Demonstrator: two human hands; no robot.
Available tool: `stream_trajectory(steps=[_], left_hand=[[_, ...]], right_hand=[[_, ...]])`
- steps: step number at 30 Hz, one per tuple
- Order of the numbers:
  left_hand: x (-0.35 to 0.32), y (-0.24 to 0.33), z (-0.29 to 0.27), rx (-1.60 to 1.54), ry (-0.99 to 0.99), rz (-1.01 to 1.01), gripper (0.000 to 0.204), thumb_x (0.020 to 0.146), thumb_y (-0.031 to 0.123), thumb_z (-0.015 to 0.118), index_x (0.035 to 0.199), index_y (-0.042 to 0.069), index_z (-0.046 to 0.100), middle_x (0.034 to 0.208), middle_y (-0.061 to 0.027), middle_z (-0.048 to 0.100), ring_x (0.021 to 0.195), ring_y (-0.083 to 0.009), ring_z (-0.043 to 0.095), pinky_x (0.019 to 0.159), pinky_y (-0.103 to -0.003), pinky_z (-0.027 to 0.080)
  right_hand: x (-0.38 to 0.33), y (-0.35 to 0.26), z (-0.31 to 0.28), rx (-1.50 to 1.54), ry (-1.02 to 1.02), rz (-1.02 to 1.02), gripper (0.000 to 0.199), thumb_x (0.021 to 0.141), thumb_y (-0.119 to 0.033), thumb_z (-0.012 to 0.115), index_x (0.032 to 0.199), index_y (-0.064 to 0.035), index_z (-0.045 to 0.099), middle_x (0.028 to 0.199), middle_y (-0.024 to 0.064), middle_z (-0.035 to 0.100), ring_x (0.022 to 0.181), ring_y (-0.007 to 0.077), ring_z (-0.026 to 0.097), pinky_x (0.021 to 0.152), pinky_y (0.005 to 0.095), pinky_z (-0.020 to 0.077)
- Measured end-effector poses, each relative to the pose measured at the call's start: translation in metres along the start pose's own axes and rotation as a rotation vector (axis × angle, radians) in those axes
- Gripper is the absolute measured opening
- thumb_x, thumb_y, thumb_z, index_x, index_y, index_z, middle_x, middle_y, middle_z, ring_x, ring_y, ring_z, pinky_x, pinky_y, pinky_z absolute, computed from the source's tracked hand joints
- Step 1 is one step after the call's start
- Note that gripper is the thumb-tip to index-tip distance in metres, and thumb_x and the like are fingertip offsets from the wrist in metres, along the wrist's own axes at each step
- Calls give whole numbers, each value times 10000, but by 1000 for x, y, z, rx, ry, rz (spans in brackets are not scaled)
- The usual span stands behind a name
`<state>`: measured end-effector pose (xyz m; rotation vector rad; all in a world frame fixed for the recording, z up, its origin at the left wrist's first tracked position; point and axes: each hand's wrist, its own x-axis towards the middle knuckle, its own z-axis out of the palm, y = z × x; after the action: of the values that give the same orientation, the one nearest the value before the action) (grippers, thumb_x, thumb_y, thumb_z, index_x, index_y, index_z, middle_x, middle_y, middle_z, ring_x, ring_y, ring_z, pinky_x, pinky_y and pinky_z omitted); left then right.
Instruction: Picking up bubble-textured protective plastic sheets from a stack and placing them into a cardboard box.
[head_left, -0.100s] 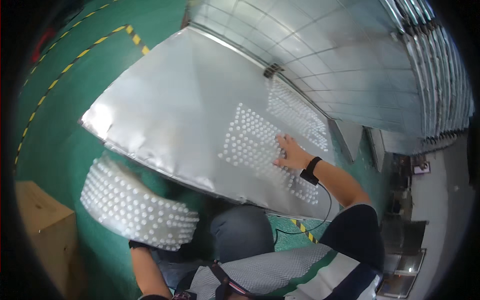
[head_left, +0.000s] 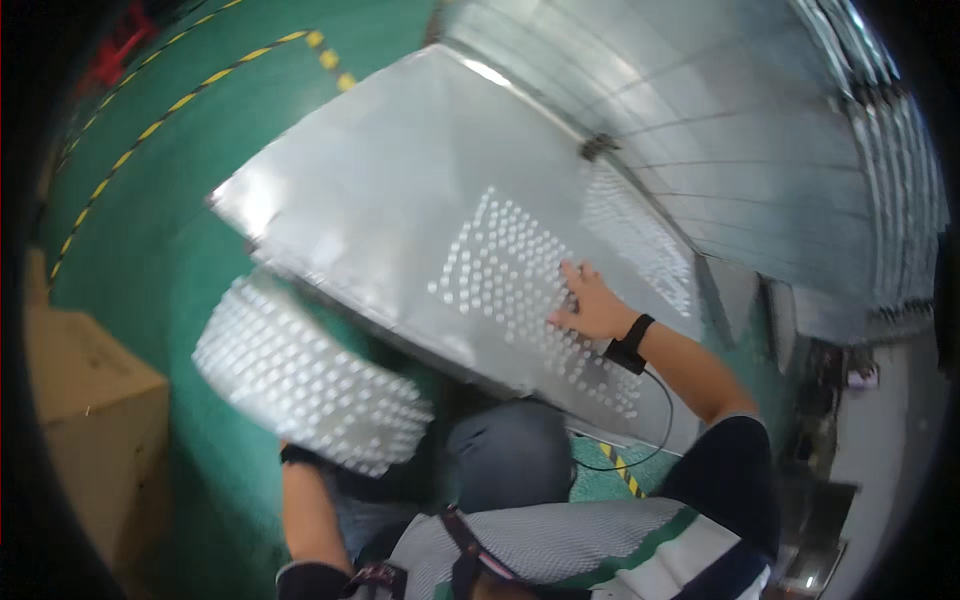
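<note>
A curved, bendy sheet covered with rows of small round white dots (head_left: 315, 375) is held up at the lower left. My left hand (head_left: 287, 446) is under its near edge; the sheet hides the fingers. On a large silvery metal panel (head_left: 370, 170) lies a patch of similar white dots (head_left: 500, 250). My right hand (head_left: 592, 305) rests at the right side of this patch, thumb and fingers apart, fingertips touching the panel among the dots. Whether a single dot is under a fingertip is too blurred to tell. A second dotted patch (head_left: 640, 235) runs along the panel's far right edge.
Beyond the panel stands a tall stack of silvery panels (head_left: 720, 130). A cardboard box (head_left: 100, 390) is at the left on the green floor (head_left: 190, 220). A black cable (head_left: 668, 420) runs from my right wrist device. Yellow-black tape (head_left: 150, 130) marks the floor.
The whole view has shifted, so the panel and both hands appear farther right. My right hand stays at the same dotted patch, and the left still bears the dotted sheet.
</note>
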<state>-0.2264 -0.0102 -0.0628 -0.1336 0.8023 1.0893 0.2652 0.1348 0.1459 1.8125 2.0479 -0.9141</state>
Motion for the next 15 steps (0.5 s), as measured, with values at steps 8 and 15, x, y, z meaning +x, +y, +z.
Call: stream_trajectory(steps=[8, 15], left_hand=[[-26, 31, 81, -31, 85, 224, 536, 911, 419, 382, 1257, 13, 433, 1247, -128, 502, 1114, -261, 504, 930, -410, 429], [-32, 40, 94, -118, -41, 228, 552, 886, 420, 440, 1267, 20, 429, 1250, -124, 502, 1117, -253, 505, 925, -394, 432]], right_hand=[[72, -216, -35, -81, 50, -87, 1009, 733, -697, 496, 1384, 6, 181, 1259, 409, 300, 1178, 563, 314, 976, 518, 329], [17, -288, -41, -330, -45, -292, 983, 741, -595, 565, 1333, 100, 199, 1191, 425, 355, 930, 491, 555, 819, 424, 476]])
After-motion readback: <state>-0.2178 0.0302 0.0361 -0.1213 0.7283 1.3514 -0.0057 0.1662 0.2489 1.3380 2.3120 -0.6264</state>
